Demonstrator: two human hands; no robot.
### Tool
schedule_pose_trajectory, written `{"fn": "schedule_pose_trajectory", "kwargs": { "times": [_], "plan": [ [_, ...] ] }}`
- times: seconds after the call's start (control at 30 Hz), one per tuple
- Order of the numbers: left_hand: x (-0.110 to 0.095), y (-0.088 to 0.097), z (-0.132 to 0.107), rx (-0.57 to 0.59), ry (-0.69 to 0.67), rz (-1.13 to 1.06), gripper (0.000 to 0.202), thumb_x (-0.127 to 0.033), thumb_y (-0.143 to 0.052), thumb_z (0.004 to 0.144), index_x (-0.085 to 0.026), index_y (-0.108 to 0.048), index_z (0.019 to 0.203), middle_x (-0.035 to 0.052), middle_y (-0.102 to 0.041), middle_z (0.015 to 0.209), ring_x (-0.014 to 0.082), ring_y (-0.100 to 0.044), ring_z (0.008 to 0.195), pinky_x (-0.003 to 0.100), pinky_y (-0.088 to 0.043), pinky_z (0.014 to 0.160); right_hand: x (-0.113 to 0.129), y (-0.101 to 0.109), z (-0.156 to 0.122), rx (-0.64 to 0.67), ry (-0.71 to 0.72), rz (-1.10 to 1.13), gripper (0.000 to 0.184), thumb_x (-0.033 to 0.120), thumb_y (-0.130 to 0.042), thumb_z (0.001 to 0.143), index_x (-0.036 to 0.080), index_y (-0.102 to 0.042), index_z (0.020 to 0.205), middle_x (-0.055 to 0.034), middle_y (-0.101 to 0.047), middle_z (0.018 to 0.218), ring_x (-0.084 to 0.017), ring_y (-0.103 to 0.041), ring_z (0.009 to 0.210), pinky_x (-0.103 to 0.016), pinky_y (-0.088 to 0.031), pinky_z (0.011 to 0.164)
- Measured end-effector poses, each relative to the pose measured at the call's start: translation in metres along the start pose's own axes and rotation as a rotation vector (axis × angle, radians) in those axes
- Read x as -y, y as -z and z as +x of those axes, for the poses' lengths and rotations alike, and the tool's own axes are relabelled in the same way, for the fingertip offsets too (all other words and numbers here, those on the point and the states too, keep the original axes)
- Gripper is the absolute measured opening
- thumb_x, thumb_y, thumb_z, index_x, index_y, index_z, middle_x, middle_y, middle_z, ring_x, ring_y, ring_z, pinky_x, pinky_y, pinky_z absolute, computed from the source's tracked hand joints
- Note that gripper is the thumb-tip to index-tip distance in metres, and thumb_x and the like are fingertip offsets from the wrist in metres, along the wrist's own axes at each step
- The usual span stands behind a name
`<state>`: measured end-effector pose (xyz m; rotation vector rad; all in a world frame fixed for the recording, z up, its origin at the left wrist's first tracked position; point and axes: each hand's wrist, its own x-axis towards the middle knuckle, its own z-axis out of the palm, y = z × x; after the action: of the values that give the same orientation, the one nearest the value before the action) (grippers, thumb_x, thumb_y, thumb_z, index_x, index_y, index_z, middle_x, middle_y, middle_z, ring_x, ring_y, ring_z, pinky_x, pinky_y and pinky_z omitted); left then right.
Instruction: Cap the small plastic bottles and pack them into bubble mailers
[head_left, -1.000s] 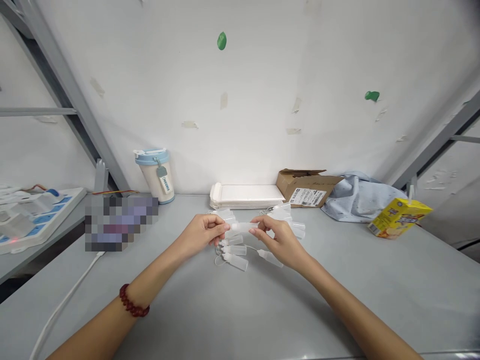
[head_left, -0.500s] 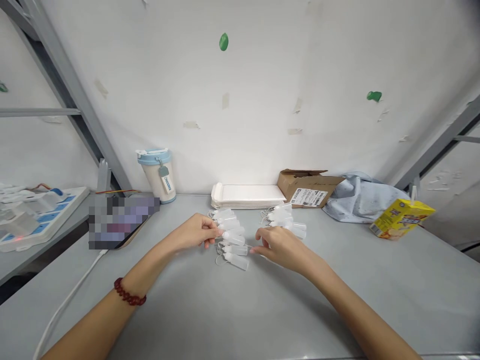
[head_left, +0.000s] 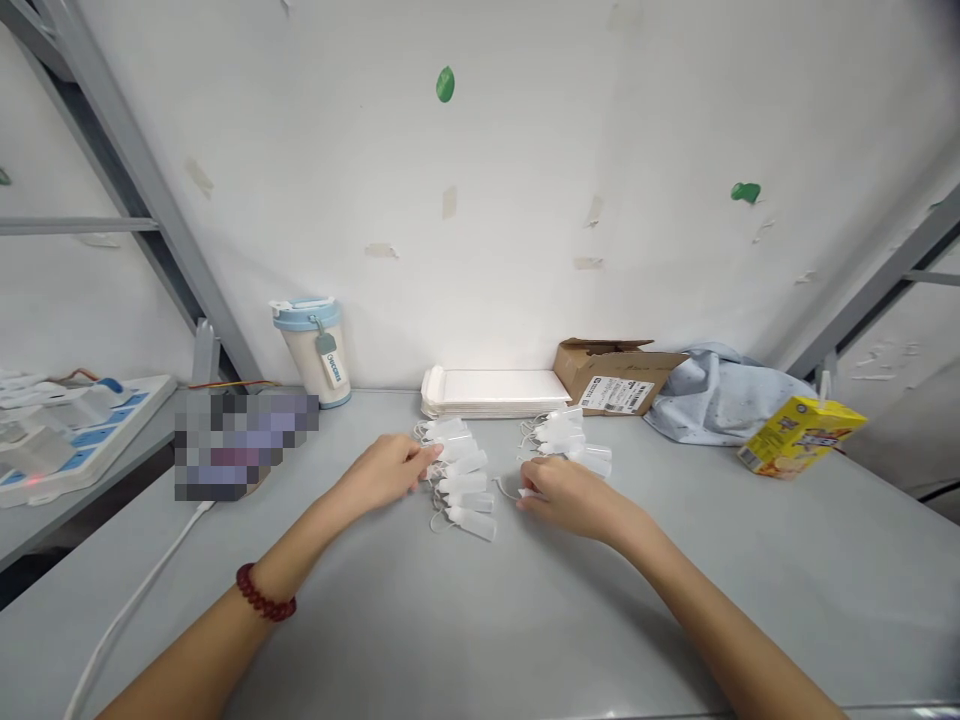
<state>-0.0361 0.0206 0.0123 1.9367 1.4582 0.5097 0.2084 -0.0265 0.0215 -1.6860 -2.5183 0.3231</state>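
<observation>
Left hand (head_left: 386,472): your fingers are loose and open, tips touching the row of small translucent plastic bottles (head_left: 465,485) just right of them.
Right hand (head_left: 574,492): you're curled over one cylindrical bottle (head_left: 527,493); grip unclear.

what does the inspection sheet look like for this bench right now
surface: grey table, smooth
job's things: small white bottles in a left row and a right cluster
clutter: tumbler, tray stack, cardboard box, cloth, yellow carton
hands: left hand fingers touch left row; right hand curled over one bottle, grip unclear
cables: white cable, power strip
surroundings: white wall, grey struts
</observation>
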Motion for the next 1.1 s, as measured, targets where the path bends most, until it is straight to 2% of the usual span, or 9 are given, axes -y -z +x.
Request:
{"fn": "schedule_pose_trajectory", "kwargs": {
  "times": [0.1, 0.17, 0.3, 0.43, 0.53, 0.77, 0.93, 1.1],
  "plan": [
    [-0.003, -0.001, -0.001, -0.182, -0.135, 0.131, 0.047, -0.050, -0.039, 0.080, -0.018, -0.040, 0.046, -0.0016, -0.045, 0.045, 0.0115, -0.039, 0.043, 0.023, -0.024, 0.046, 0.000, -0.002, 0.002, -0.113, 0.024, 0.021, 0.010, 0.023, -0.048, 0.082, 0.018, -0.051, 0.073, -0.0044, -0.058, 0.074, -0.014, -0.051, 0.059, -0.024, -0.029, 0.048],
    [-0.007, -0.002, -0.003, -0.209, -0.206, 0.147, 0.045, -0.048, -0.038, 0.082, -0.018, -0.039, 0.048, -0.0021, -0.044, 0.046, 0.0112, -0.037, 0.045, 0.023, -0.023, 0.048, 0.001, -0.003, 0.004, -0.201, 0.038, 0.061, 0.012, 0.027, -0.045, 0.085, 0.018, -0.050, 0.079, -0.0043, -0.058, 0.079, -0.014, -0.050, 0.061, -0.024, -0.031, 0.050],
    [-0.018, -0.006, -0.009, -0.139, -0.252, 0.026, 0.039, -0.046, -0.038, 0.083, -0.017, -0.048, 0.059, -0.0017, -0.052, 0.055, 0.0114, -0.042, 0.050, 0.022, -0.029, 0.050, 0.005, -0.006, 0.005, -0.295, 0.122, 0.176, 0.013, 0.030, -0.045, 0.087, 0.018, -0.050, 0.087, -0.0041, -0.057, 0.085, -0.013, -0.051, 0.068, -0.025, -0.037, 0.056],
    [-0.027, -0.009, -0.013, 0.048, -0.199, -0.253, 0.034, -0.047, -0.042, 0.081, -0.017, -0.059, 0.079, -0.0007, -0.057, 0.066, 0.0116, -0.050, 0.053, 0.023, -0.039, 0.054, 0.011, -0.009, 0.004, -0.273, 0.247, 0.282, 0.012, 0.031, -0.049, 0.086, 0.019, -0.051, 0.087, -0.0034, -0.055, 0.083, -0.013, -0.051, 0.069, -0.025, -0.040, 0.060],
    [-0.029, -0.011, -0.014, 0.128, -0.175, -0.372, 0.032, -0.045, -0.048, 0.079, -0.016, -0.061, 0.083, -0.0009, -0.057, 0.065, 0.0105, -0.050, 0.051, 0.022, -0.040, 0.052, 0.014, -0.010, 0.003, -0.245, 0.295, 0.298, 0.011, 0.029, -0.050, 0.085, 0.019, -0.052, 0.086, -0.0035, -0.055, 0.082, -0.013, -0.051, 0.070, -0.025, -0.041, 0.061],
    [-0.030, -0.012, -0.015, 0.131, -0.182, -0.426, 0.027, -0.040, -0.051, 0.077, -0.015, -0.061, 0.075, -0.0002, -0.058, 0.065, 0.0093, -0.049, 0.051, 0.021, -0.040, 0.051, 0.019, -0.005, 0.000, -0.211, 0.273, 0.353, 0.012, 0.031, -0.050, 0.085, 0.019, -0.051, 0.082, -0.0026, -0.055, 0.081, -0.013, -0.051, 0.071, -0.025, -0.041, 0.061],
    [-0.030, -0.013, -0.016, 0.174, -0.178, -0.397, 0.030, -0.042, -0.051, 0.077, -0.015, -0.062, 0.072, 0.0005, -0.059, 0.065, 0.0095, -0.051, 0.051, 0.021, -0.041, 0.052, 0.021, -0.003, -0.003, -0.161, 0.203, 0.396, 0.017, 0.037, -0.047, 0.085, 0.020, -0.048, 0.084, -0.0006, -0.055, 0.078, -0.011, -0.045, 0.061, -0.024, -0.036, 0.054],
    [-0.030, -0.014, -0.016, 0.135, -0.189, -0.399, 0.028, -0.040, -0.051, 0.077, -0.015, -0.062, 0.072, 0.0005, -0.060, 0.065, 0.0097, -0.051, 0.052, 0.021, -0.041, 0.053, 0.021, -0.004, -0.003, -0.159, 0.190, 0.397, 0.017, 0.036, -0.045, 0.086, 0.020, -0.048, 0.085, -0.0003, -0.056, 0.073, -0.011, -0.044, 0.059, -0.024, -0.034, 0.053]
  ]
}}
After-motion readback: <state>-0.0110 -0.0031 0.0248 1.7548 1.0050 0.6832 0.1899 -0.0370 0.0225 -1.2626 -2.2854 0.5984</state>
